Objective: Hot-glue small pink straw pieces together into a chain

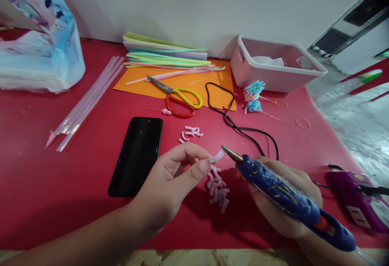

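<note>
Between thumb and forefinger, my left hand [179, 176] pinches a short pale pink piece of pipe cleaner [217, 156]. My right hand [282, 201] is wrapped round a blue glue gun [279, 189], its metal nozzle [232, 153] pointing left at the free end of that piece. Nozzle and piece are very close; whether they touch I cannot tell. Below them on the red table lies a pile of short pink pipe cleaner pieces [218, 191]. A smaller group of cut pieces [191, 132] rests farther back. A black phone [136, 156] lies left of my left hand.
Scissors [179, 95] and pipe cleaner bundles [164, 55] lie on orange paper [130, 80]. A black cord [240, 127] loops behind the glue gun. Around stand a pink bin [264, 73], blue flowers [254, 95], a purple power box [352, 201], clear sticks [88, 99] and a plastic bag [65, 51].
</note>
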The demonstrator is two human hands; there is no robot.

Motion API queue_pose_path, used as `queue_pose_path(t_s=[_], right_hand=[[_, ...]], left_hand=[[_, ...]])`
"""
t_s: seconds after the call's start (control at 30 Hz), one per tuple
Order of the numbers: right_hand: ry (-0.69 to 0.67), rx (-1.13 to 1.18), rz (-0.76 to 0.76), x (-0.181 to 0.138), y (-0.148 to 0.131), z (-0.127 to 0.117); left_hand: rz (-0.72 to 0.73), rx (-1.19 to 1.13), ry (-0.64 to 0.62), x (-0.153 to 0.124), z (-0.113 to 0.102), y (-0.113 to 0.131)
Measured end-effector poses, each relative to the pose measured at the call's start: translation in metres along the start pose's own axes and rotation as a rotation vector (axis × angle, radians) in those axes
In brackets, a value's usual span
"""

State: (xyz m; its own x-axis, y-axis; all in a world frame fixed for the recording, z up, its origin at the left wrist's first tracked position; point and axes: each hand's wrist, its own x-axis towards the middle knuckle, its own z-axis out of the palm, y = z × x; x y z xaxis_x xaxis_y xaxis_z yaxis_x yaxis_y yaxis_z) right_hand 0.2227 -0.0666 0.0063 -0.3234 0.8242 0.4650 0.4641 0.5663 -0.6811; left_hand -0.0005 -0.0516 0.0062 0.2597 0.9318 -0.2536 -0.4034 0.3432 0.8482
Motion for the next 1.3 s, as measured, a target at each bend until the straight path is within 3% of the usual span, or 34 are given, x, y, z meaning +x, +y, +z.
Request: queue_pose_path(t_s=[0.13, 1.3], right_hand=[[0.037, 0.020, 0.011, -0.0004, 0.0000, 0.0025], [-0.036, -0.048, 0.009, 0.0000, -0.0006, -0.0009]], left_hand=[[-0.006, 0.005, 0.008, 0.0001, 0.0001, -0.0002], [-0.016, -0.076, -0.011, -0.0004, -0.0004, -0.0006]])
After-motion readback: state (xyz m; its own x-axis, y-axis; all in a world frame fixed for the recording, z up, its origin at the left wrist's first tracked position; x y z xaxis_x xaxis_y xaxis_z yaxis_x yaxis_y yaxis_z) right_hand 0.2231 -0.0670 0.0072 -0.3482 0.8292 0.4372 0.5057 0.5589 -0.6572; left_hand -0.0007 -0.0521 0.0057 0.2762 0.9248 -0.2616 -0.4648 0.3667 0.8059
